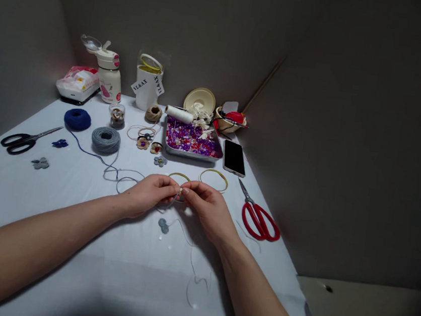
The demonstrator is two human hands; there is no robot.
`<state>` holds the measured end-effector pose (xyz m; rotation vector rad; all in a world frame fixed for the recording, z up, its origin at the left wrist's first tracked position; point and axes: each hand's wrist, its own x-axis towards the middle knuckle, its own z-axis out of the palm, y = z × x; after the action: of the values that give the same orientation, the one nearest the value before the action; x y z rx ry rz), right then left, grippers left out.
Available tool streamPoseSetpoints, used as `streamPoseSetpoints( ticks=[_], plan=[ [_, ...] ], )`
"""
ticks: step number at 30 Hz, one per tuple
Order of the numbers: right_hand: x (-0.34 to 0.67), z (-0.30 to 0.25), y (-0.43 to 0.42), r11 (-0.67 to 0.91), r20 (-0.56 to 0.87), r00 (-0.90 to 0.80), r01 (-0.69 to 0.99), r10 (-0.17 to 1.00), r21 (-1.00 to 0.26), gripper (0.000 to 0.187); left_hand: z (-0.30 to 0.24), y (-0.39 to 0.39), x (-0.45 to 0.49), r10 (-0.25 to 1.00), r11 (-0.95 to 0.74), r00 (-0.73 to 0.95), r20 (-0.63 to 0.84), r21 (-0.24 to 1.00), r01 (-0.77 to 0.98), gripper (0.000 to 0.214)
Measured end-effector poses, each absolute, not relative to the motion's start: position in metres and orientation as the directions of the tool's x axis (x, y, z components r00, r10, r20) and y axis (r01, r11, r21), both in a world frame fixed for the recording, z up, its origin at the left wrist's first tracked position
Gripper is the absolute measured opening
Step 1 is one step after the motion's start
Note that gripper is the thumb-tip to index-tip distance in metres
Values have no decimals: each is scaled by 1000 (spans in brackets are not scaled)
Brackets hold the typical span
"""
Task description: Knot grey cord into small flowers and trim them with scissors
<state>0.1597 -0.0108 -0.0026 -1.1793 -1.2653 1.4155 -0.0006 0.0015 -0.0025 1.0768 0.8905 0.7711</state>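
Note:
My left hand [151, 192] and my right hand [205, 205] meet at their fingertips over the white table [71, 243]. Both pinch a thin grey thread [188, 247] between thumb and finger, with a tiny pale bit at the pinch. The thread trails down toward me and also loops left toward the grey yarn ball [105, 139]. A small grey crocheted flower [164, 225] lies just below my hands. A gold ring [179, 177] sits right behind my fingers, and a second gold ring [213, 178] lies to its right.
Red scissors [259, 217] and a phone [234, 157] lie at right. A metal tray of purple and red beads [191, 140] is behind the rings. Black scissors [26, 141], a blue yarn ball [77, 119], a bottle [109, 75] and a white cup [147, 87] stand left and back.

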Motion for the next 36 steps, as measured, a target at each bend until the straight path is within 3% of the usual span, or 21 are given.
streamPoseSetpoints(
  ticks=[7, 21, 30, 36],
  plan=[
    [159, -3, -11, -78, -73, -188, -19, 979, -997, 15, -2, 1, -1, 841, 382, 473, -261, 907, -178, 13],
    [154, -2, -14, -26, -19, -220, -27, 975, -999, 13, -5, 6, -9, 686, 664, 618, -384, 677, -317, 7],
    [154, -4, -15, 5, 1, -238, 17, 971, -1000, 14, -8, 10, -11, 614, 745, 682, -397, 576, -335, 4],
    [155, -4, -16, 8, -1, -220, 40, 976, -999, 15, -8, 11, -12, 613, 746, 687, -389, 571, -343, 2]
  ],
)
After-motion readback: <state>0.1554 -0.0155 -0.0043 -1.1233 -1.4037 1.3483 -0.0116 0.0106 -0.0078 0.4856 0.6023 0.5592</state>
